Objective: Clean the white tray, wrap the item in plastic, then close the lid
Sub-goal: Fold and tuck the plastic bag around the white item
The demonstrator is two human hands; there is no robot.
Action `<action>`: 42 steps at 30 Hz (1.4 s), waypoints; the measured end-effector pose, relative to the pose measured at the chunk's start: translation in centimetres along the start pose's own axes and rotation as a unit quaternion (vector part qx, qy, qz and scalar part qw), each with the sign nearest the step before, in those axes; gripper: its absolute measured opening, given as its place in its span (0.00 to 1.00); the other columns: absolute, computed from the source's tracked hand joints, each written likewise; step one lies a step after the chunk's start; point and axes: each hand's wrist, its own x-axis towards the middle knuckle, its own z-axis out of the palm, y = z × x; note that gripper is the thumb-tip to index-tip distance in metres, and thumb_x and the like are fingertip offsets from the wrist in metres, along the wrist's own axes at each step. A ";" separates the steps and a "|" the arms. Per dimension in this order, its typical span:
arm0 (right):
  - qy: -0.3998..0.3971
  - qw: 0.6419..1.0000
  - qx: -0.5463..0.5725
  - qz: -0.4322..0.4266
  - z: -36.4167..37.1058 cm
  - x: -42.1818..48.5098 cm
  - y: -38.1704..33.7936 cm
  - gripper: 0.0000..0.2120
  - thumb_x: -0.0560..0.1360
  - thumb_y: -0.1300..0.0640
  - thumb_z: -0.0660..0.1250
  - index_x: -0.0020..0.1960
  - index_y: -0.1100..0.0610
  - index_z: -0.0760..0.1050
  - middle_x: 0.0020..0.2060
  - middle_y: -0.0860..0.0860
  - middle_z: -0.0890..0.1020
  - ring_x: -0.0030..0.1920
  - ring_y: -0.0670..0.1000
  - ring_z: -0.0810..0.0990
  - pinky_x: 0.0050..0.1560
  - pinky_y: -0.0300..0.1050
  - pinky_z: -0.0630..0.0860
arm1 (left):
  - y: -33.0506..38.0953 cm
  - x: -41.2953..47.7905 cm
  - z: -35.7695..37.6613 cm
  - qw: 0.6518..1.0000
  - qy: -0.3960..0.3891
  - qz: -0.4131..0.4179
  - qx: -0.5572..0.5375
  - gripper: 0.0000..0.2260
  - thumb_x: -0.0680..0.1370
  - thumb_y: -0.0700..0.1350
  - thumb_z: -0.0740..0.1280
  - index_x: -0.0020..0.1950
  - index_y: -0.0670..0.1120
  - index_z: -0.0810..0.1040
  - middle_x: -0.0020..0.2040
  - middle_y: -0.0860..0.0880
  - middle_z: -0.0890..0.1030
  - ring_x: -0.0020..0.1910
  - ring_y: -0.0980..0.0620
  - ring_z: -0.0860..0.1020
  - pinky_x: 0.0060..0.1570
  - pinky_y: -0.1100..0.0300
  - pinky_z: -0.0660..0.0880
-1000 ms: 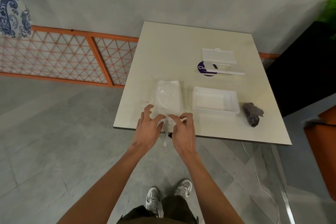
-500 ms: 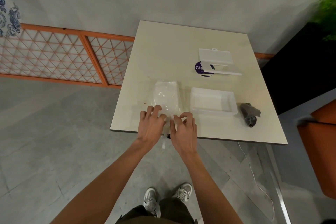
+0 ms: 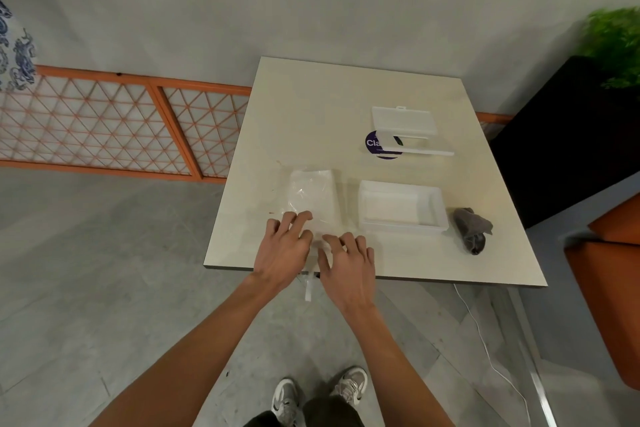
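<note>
A white flat item under clear plastic wrap (image 3: 313, 196) lies on the cream table (image 3: 311, 107) near its front edge. My left hand (image 3: 285, 248) and my right hand (image 3: 348, 262) press side by side on the near end of the plastic, fingers bent onto it. A strip of plastic (image 3: 309, 289) hangs over the table edge between my wrists. The white tray (image 3: 401, 206) sits just right of the wrapped item. A white lid (image 3: 403, 120) lies further back, with a thin white piece (image 3: 417, 151) in front of it.
A crumpled grey cloth (image 3: 471, 229) lies right of the tray. A round purple sticker (image 3: 375, 146) shows under the lid parts. A black cabinet (image 3: 568, 135) with a plant stands at right, an orange seat (image 3: 616, 284) beside it, an orange lattice panel (image 3: 104, 125) at left. A white cable (image 3: 485, 340) runs on the floor.
Both hands have slid forward and closed together onto the near end of the plastic; the fingers have gone from spread to pressing down. My view shifted slightly.
</note>
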 end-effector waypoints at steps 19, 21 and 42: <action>0.059 0.991 0.058 -0.103 -1.9 -4.2 1.4 0.07 0.77 0.51 0.78 0.55 0.46 0.86 0.48 0.47 0.76 0.47 0.53 0.74 0.46 0.49 0.72 | 2.1 -2.8 -3.4 0.472 -0.160 -0.536 -0.682 0.19 0.81 0.56 0.70 0.60 0.41 0.83 0.50 0.42 0.87 0.50 0.42 0.86 0.54 0.50 0.84; 0.034 0.990 0.081 -0.113 -2.3 -4.9 1.6 0.07 0.78 0.50 0.77 0.55 0.45 0.85 0.51 0.47 0.76 0.49 0.51 0.74 0.49 0.47 0.72 | 2.5 -3.1 -3.2 0.446 -0.174 -0.517 -0.709 0.16 0.80 0.51 0.71 0.61 0.41 0.84 0.54 0.40 0.87 0.56 0.39 0.86 0.58 0.47 0.83; -0.167 0.903 0.382 0.104 -8.0 -3.2 3.2 0.26 0.81 0.45 0.69 0.76 0.37 0.66 0.69 0.39 0.72 0.68 0.42 0.73 0.66 0.41 0.73 | 2.4 -6.3 -11.3 0.782 -0.281 -0.236 -0.505 0.13 0.80 0.40 0.63 0.61 0.54 0.79 0.54 0.56 0.84 0.53 0.53 0.82 0.53 0.55 0.79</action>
